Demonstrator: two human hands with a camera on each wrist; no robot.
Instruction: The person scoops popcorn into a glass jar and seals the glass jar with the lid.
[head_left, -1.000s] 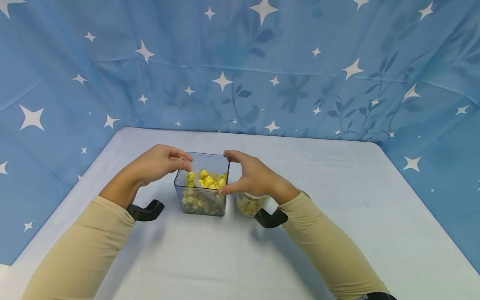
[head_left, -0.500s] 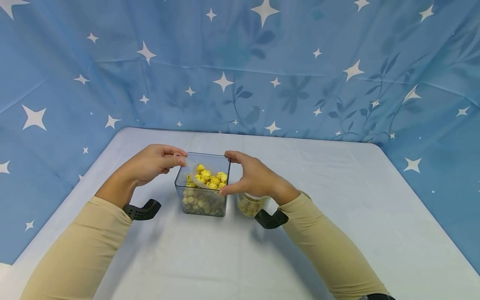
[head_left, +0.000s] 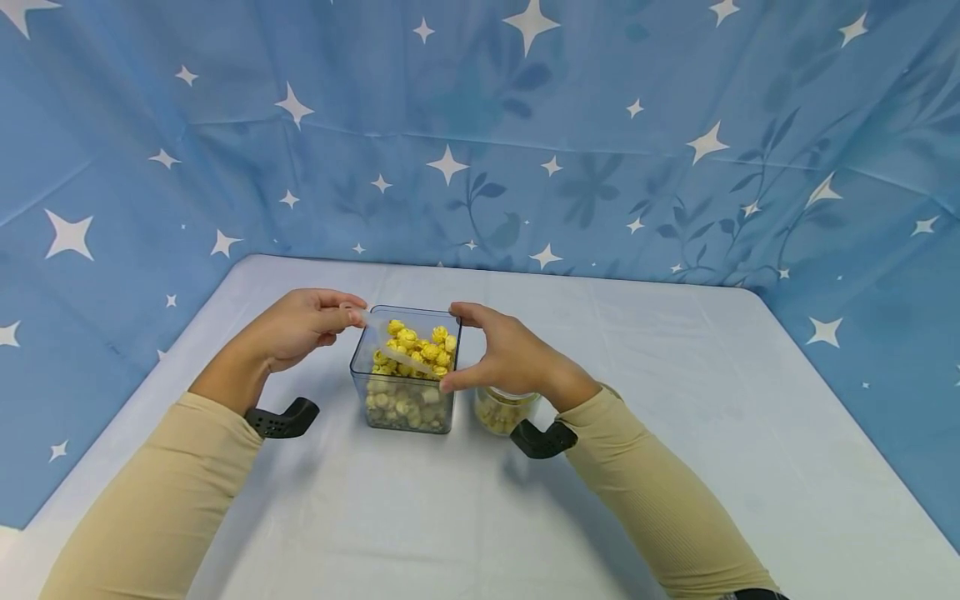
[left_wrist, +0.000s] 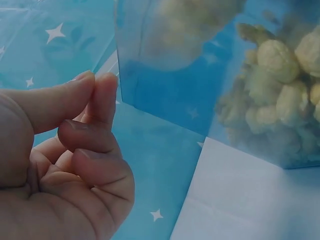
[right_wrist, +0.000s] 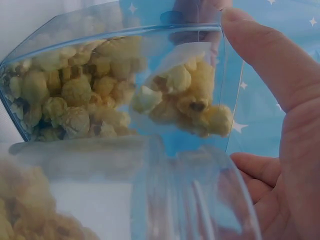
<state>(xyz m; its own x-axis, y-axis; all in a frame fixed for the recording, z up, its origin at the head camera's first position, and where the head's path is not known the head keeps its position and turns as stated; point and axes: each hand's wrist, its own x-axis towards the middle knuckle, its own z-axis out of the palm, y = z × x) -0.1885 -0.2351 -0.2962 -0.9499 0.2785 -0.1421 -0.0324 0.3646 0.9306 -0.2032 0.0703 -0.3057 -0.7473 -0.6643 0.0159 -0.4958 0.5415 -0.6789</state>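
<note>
A blue cloth [head_left: 570, 200] with white stars was hung behind the desk [head_left: 420, 517], which was covered in white. Tan sleeves [head_left: 165, 500] were worn on both arms. The box [head_left: 408, 404], clear and bluish, was stood upright on the desk, partly filled with popcorn. Its right side was spanned by the right hand [head_left: 513, 346], thumb spread from fingers, thumb at the near corner and fingertips at the far one. The left hand [head_left: 300, 327] was held at the box's left rim, the scoop's handle pinched between thumb and forefinger. A jar [head_left: 504, 412], also with popcorn, was seen just right of the box, partly hidden under the right hand. The scoop [head_left: 405, 359], whitish and translucent, was held inside the box; popcorn [head_left: 431, 352] was seen around it, yellow.
</note>
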